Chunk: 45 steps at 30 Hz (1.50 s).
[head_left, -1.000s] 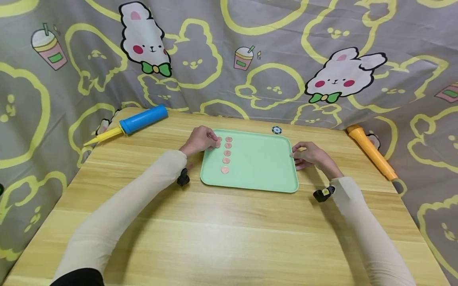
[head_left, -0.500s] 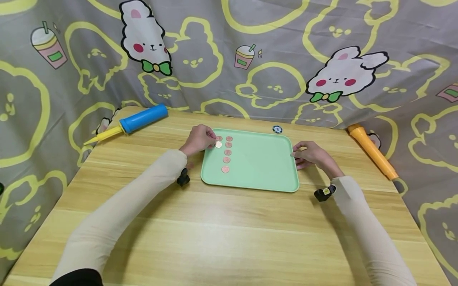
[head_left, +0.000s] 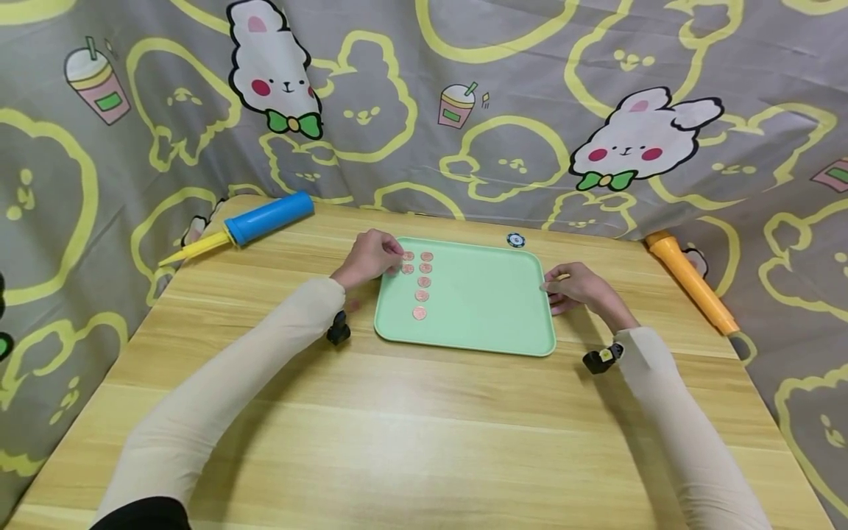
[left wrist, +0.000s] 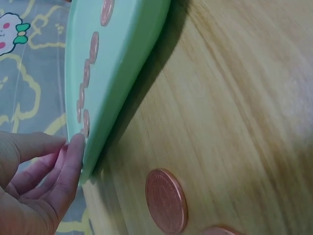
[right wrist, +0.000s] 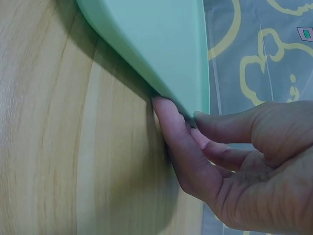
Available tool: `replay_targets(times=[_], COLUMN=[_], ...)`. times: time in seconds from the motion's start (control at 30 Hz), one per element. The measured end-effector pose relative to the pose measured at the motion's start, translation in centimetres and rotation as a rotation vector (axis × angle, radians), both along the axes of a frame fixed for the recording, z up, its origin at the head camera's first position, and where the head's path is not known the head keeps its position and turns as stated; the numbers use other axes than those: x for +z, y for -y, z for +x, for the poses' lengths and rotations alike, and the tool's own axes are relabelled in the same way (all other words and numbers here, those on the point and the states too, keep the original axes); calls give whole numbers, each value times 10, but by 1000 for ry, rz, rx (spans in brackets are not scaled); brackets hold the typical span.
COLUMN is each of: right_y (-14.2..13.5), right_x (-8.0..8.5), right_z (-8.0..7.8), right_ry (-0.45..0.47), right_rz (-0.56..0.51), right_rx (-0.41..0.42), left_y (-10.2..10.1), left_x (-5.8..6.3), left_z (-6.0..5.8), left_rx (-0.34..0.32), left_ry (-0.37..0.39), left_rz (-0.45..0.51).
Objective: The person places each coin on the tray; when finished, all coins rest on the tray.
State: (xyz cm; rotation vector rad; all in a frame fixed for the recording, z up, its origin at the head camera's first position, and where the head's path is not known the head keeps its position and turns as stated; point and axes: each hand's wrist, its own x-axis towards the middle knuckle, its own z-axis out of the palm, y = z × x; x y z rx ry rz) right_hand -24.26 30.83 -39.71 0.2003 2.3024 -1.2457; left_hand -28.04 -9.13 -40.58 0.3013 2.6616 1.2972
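A light green tray (head_left: 486, 302) lies on the wooden table, with several copper coins (head_left: 424, 282) in a column near its left side. Two more coins, the lower one (head_left: 407, 269) among them, sit left of that column. My left hand (head_left: 369, 258) is over the tray's left edge beside these two; its fingers are bent loosely, thumb near index, and no coin shows between them. My right hand (head_left: 573, 287) holds the tray's right edge, thumb at the rim and fingers underneath in the right wrist view. A larger-looking coin (left wrist: 166, 200) lies on the table below the left wrist.
Behind the tray lies a dark-rimmed poker chip (head_left: 515, 240). A blue and yellow hand pump (head_left: 271, 218) is at the back left. An orange tube (head_left: 692, 283) with a loop lies along the right edge. A patterned curtain (head_left: 377, 88) hangs behind the table.
My left hand has let go of a coin, which now lies flat in the second column, and has drawn slightly left. The right hand stays at the tray's edge.
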Motion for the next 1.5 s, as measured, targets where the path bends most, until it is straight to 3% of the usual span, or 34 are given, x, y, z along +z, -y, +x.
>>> replay_targets(times=[0.37, 0.7, 0.87, 1.03, 1.2, 1.33, 1.43, 1.5], right_y=[0, 1, 1, 1, 1, 0, 1, 2], right_x=[1, 0, -1, 0, -1, -2, -1, 0], right_z=[1, -1, -1, 0, -1, -2, -2, -2], right_ry=[8, 5, 5, -2, -9, -12, -12, -11], right_rz=[17, 31, 29, 33, 40, 45, 42, 39], right_rx=[2, 12, 11, 13, 15, 21, 25, 29], left_y=[11, 44, 66, 85, 99, 108, 113, 115], left_x=[4, 7, 5, 5, 8, 9, 5, 1], left_z=[-3, -12, -12, -8, 0, 8, 15, 20], left_rx=[-147, -191, -201, -216, -282, -381, -453, -465], left_ry=[-26, -85, -69, 8, 95, 154, 140, 119], left_rz=[80, 64, 53, 38, -36, -133, -201, -243])
